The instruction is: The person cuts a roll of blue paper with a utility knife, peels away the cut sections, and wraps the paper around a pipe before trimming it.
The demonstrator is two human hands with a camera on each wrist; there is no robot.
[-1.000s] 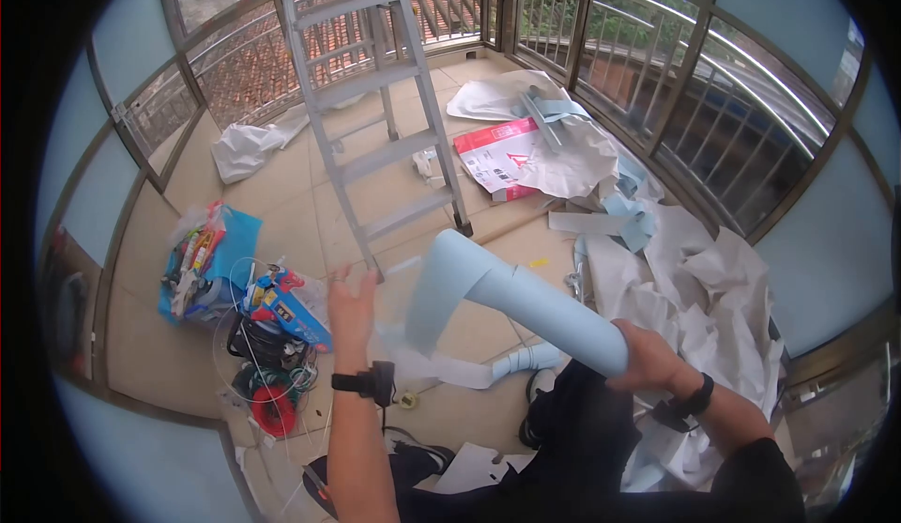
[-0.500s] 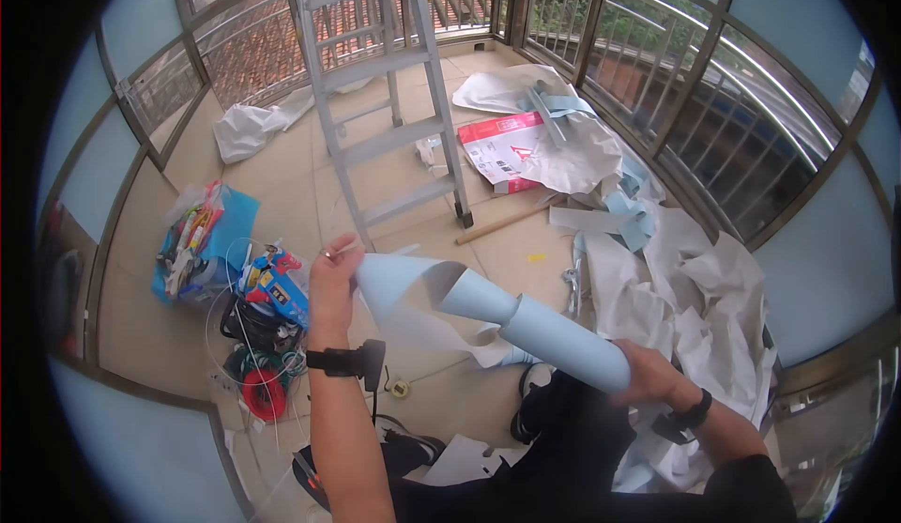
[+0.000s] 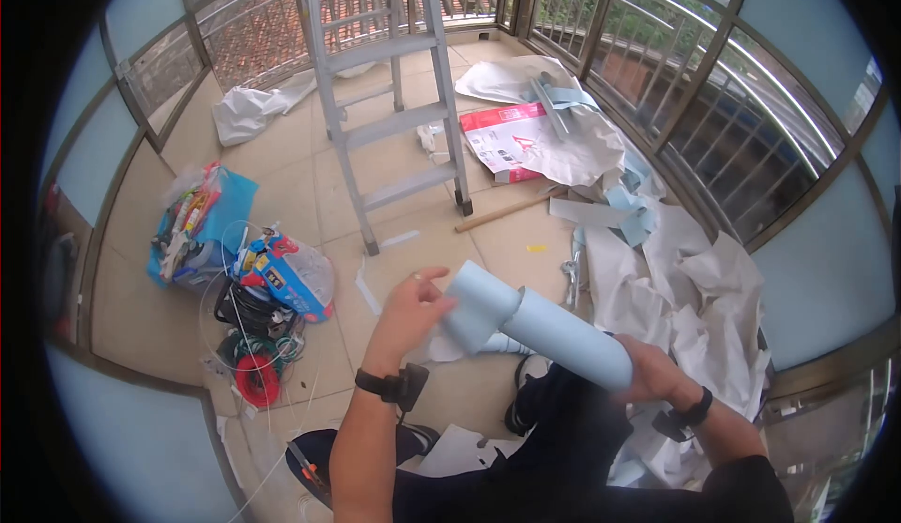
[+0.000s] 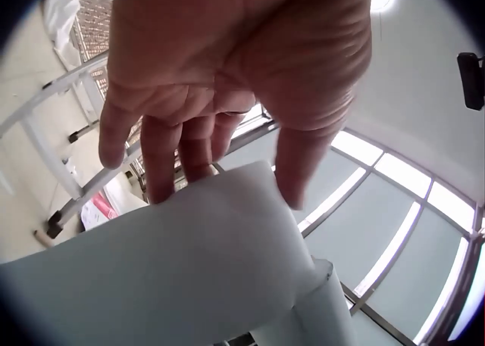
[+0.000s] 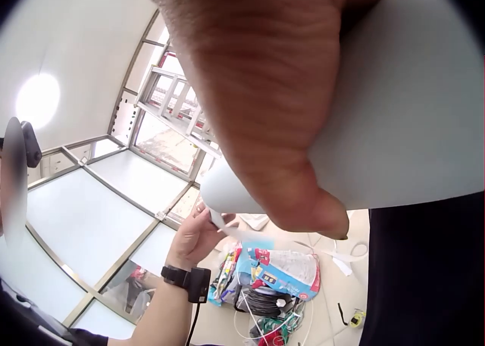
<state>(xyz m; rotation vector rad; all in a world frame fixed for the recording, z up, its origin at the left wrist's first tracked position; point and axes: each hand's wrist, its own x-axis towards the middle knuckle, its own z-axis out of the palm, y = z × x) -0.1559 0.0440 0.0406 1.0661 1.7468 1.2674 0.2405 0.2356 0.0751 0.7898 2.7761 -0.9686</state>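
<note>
A pale blue roll of sheet material slants across the front of the body. My right hand grips its lower right end; in the right wrist view the thumb of that hand lies along the roll. At the upper left end, my left hand holds the loose part of the sheet between thumb and fingers. The left wrist view has the left hand above the sheet, thumb on one side of its edge and fingers on the other.
A metal ladder stands ahead. Bags of supplies and a red coil lie at the left. Crumpled white sheeting, a red and white box and a wooden stick lie on the right side.
My left hand has moved right with the loose sheet, close to the roll's upper end, and the long unrolled flap has shortened. The right hand has stayed at the lower end.
</note>
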